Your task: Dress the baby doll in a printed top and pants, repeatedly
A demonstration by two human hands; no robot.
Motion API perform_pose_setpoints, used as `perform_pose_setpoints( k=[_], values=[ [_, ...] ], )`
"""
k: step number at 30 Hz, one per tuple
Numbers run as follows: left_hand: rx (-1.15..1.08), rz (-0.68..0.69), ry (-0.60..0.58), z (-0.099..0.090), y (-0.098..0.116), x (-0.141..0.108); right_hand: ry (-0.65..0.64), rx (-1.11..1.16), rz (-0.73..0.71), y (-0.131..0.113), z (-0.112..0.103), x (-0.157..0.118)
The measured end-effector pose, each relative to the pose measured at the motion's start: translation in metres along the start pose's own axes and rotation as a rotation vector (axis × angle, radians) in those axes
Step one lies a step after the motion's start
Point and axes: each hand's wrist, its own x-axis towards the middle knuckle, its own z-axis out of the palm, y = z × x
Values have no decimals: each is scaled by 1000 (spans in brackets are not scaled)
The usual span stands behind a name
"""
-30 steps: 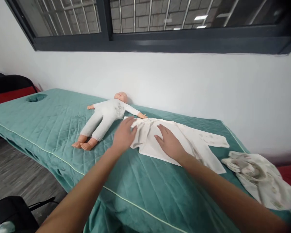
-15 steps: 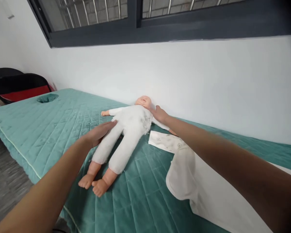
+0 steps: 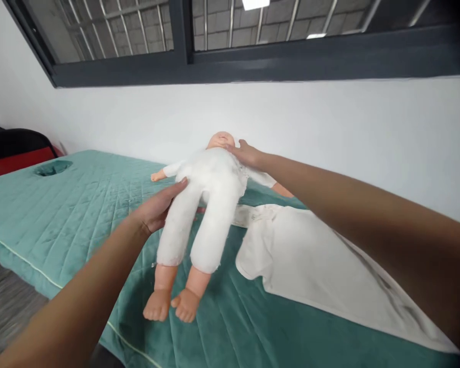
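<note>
A baby doll (image 3: 218,176) with a white soft body and pink plastic head, hands and feet is held slightly above the bed, face up. My left hand (image 3: 163,204) grips its hip from the left, thumb on top, with fingertips showing underneath between the legs. At the neck and shoulder is my right hand (image 3: 246,154), thumb raised and the other fingers partly hidden behind the doll. The doll's feet (image 3: 172,305) hang toward me. Beside it, under my right forearm, a white baby garment or cloth (image 3: 291,250) lies spread out, with a patterned band at its far end.
A green quilted cover lies over the bed (image 3: 111,204), which has a round hole (image 3: 53,167) at its left end. The white wall (image 3: 329,133) and a dark window frame (image 3: 184,56) stand behind. Black and red chairs (image 3: 19,153) are at far left.
Both hands have taken hold of the doll and raised it off the bed; its legs now hang more toward me. The view has shifted, and more of the white cloth shows.
</note>
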Motion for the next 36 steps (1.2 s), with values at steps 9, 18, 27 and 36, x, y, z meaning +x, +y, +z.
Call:
perform_pose_setpoints(
  k=[9,18,27,36],
  values=[
    [-15,22,-537,172,-29,-51,48,-128,277,92,-113,-130],
    [-306,-194,-671,248,-62,-60,66,-148,468,171,-127,-182],
    [275,76,-256,239,-66,-57,3,-517,357,187,-155,-163],
    [1309,394,22,241,-88,-10,-206,-758,-127,90,-23,-141]
  ],
)
